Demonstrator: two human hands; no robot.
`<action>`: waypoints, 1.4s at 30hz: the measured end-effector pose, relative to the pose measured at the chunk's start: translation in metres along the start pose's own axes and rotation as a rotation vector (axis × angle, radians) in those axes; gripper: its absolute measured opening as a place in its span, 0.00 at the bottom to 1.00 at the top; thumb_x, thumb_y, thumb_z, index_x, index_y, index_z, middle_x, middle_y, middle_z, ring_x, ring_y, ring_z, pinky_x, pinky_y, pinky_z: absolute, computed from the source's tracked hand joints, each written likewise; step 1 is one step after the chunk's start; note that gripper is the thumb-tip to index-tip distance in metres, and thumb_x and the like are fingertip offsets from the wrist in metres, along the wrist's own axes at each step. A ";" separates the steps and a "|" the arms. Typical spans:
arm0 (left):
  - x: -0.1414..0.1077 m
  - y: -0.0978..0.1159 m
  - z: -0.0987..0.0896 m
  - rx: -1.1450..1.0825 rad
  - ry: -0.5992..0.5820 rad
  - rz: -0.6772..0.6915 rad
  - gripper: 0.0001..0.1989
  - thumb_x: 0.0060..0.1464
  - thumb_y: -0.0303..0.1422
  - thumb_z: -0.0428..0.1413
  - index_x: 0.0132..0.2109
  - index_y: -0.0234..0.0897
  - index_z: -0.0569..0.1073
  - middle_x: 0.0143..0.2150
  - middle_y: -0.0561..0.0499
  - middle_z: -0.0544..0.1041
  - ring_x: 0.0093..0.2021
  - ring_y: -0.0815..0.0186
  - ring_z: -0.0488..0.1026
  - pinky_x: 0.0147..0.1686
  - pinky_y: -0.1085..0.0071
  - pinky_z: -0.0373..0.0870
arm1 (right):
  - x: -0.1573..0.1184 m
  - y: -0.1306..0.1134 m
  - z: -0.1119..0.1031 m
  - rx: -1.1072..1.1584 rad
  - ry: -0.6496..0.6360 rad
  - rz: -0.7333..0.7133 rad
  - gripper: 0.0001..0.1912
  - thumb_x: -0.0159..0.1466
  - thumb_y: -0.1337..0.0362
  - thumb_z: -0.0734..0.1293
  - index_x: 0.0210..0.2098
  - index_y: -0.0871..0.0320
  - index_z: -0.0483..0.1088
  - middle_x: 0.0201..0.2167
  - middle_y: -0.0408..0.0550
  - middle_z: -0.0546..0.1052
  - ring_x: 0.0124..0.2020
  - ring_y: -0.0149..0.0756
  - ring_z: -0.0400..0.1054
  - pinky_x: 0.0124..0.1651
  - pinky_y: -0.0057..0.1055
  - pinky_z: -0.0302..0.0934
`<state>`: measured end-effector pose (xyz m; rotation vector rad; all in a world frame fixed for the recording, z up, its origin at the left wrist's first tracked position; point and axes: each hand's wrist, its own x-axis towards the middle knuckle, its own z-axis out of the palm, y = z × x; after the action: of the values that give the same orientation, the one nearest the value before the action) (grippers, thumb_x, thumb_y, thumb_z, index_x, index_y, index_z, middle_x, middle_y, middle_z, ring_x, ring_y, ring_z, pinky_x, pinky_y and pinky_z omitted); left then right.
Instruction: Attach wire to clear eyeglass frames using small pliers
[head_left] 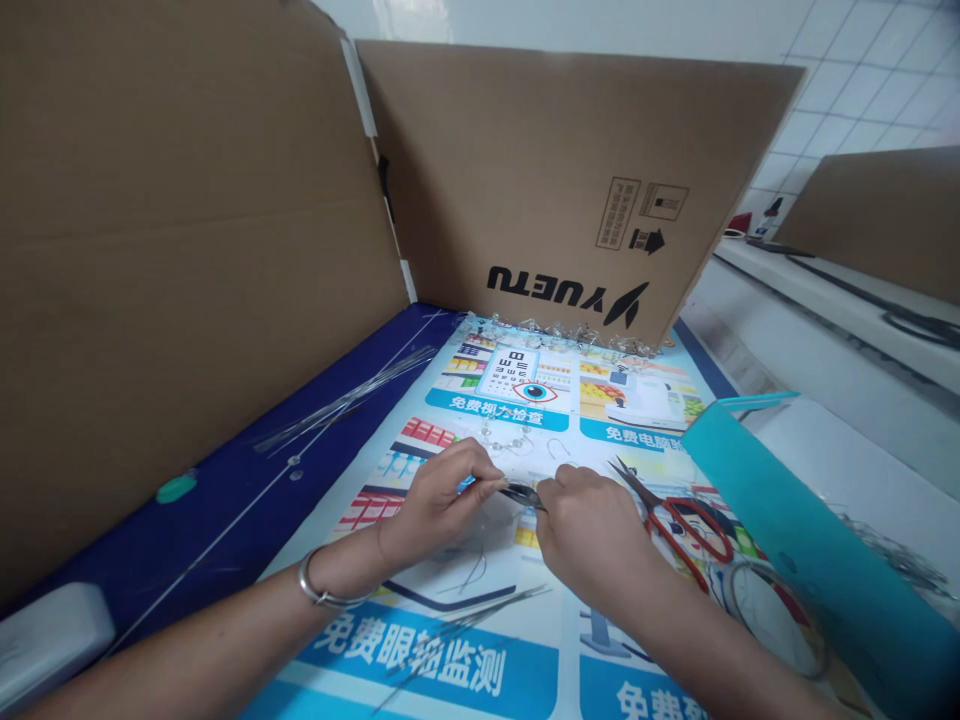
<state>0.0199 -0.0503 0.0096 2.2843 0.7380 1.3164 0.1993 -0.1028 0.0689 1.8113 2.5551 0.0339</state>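
Observation:
My right hand (592,530) is closed around a pair of dark pliers (523,493), whose jaws point left. My left hand (450,490) pinches at the tip of those jaws, thumb against forefinger. Whatever lies between its fingertips is too small to make out. Just beyond the hands, a curved string of clear beads (514,440) rests on the printed sheet (540,600), beside a bent piece of wire (559,449). Cut lengths of thin wire (457,632) are scattered on the near side of my left hand. To the right lie red-handled scissors (694,530) with their blades slightly apart.
Cardboard panels (555,150) stand along the back and left. Clear beaded pieces (570,335) line the back panel's foot. A wire bundle (352,395) lies on the blue surface at left. At right are a wire coil (776,615) and a teal-sided box (780,520) holding metal pieces.

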 end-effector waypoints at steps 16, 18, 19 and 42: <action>0.002 0.003 -0.002 -0.048 -0.030 -0.010 0.03 0.54 0.27 0.51 0.32 0.35 0.66 0.27 0.51 0.68 0.30 0.69 0.65 0.32 0.71 0.64 | 0.000 0.001 0.000 0.020 -0.010 0.007 0.10 0.60 0.65 0.56 0.32 0.58 0.68 0.31 0.48 0.71 0.33 0.36 0.65 0.32 0.30 0.52; 0.002 0.003 -0.002 -0.049 -0.036 -0.016 0.02 0.54 0.26 0.51 0.32 0.35 0.66 0.27 0.51 0.68 0.30 0.69 0.65 0.32 0.71 0.63 | 0.000 0.001 0.001 0.024 -0.002 0.005 0.09 0.60 0.66 0.57 0.32 0.57 0.68 0.30 0.48 0.71 0.33 0.36 0.65 0.32 0.30 0.51; 0.002 0.003 -0.002 -0.051 -0.040 -0.019 0.02 0.54 0.26 0.51 0.32 0.35 0.66 0.28 0.51 0.68 0.30 0.69 0.65 0.32 0.71 0.63 | 0.000 0.001 0.002 0.027 0.004 0.003 0.09 0.59 0.66 0.57 0.31 0.57 0.68 0.30 0.48 0.71 0.33 0.36 0.65 0.31 0.30 0.51; 0.002 -0.002 -0.002 -0.099 -0.062 -0.050 0.03 0.54 0.27 0.51 0.32 0.34 0.66 0.28 0.51 0.67 0.30 0.70 0.64 0.32 0.72 0.61 | 0.000 -0.001 0.003 0.045 0.019 0.020 0.07 0.58 0.65 0.58 0.31 0.57 0.67 0.30 0.47 0.71 0.32 0.36 0.63 0.29 0.29 0.47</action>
<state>0.0188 -0.0478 0.0107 2.2038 0.6890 1.2257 0.1989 -0.1029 0.0659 1.8602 2.5713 -0.0069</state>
